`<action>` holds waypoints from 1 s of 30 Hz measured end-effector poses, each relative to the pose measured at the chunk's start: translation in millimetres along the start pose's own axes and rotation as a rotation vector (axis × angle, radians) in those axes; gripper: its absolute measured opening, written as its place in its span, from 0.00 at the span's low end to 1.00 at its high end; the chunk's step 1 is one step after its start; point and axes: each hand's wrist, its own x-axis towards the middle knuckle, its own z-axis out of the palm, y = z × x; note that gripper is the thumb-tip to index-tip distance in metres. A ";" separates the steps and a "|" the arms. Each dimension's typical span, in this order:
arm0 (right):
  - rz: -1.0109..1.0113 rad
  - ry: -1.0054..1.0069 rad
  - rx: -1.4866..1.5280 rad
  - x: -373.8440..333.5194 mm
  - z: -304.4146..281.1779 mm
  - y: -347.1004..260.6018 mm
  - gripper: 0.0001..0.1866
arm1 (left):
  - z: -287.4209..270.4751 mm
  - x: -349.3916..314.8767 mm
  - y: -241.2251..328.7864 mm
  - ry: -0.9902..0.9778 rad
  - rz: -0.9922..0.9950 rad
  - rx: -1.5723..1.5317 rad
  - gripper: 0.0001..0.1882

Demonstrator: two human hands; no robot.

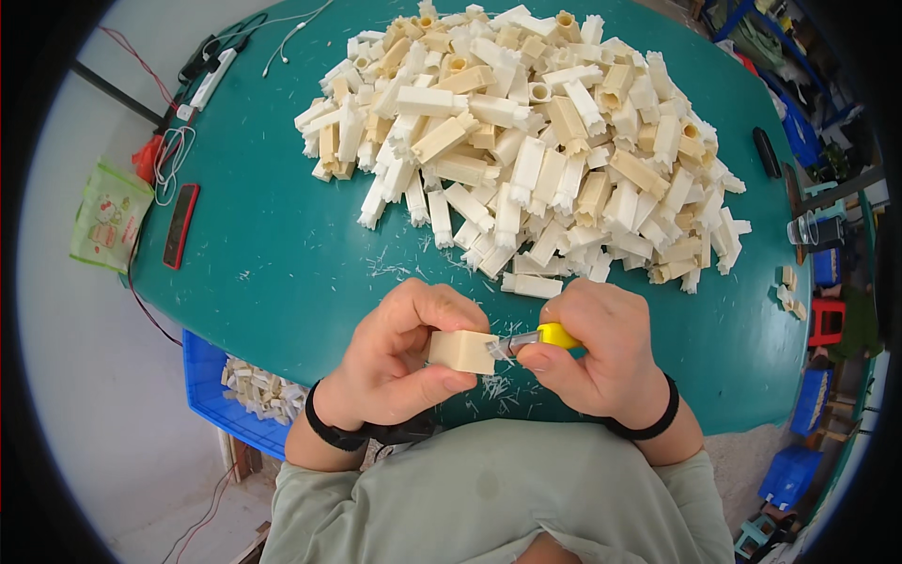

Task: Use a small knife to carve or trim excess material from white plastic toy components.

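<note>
Between the thumb and fingers of my left hand (399, 352) is a cream-coloured square plastic piece (458, 352), held above the near part of the green table. My right hand (601, 348) grips a yellow-handled utility knife (554, 336). The knife's metal end reaches to the right end of the piece, where thin pale shavings cling. More shavings (503, 393) lie on the table just below. Beyond both hands rises a large heap of white and cream square tubes (526, 179), many with jagged ends.
On the green table (272, 301), a red-edged phone (181, 226) and a white power strip (214, 79) lie left. A blue bin (211, 385) with small pale pieces stands below the left edge. Far right are a dark object (767, 152) and a clear cup (803, 228).
</note>
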 end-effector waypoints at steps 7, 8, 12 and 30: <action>0.006 0.045 -0.032 0.9 3.2 0.3 0.17 | -2.1 -2.5 1.3 -0.058 -0.043 -0.108 0.16; 0.005 0.047 -0.032 1.2 1.6 3.2 0.17 | -3.2 -3.2 2.5 -0.171 -0.016 -0.150 0.16; 0.264 0.033 0.098 0.2 -7.6 3.2 0.18 | 4.3 -1.6 11.3 -0.108 -0.055 -0.167 0.19; 0.376 -0.105 0.296 -3.6 -3.6 -19.2 0.17 | 15.4 12.1 6.0 0.277 0.496 1.061 0.19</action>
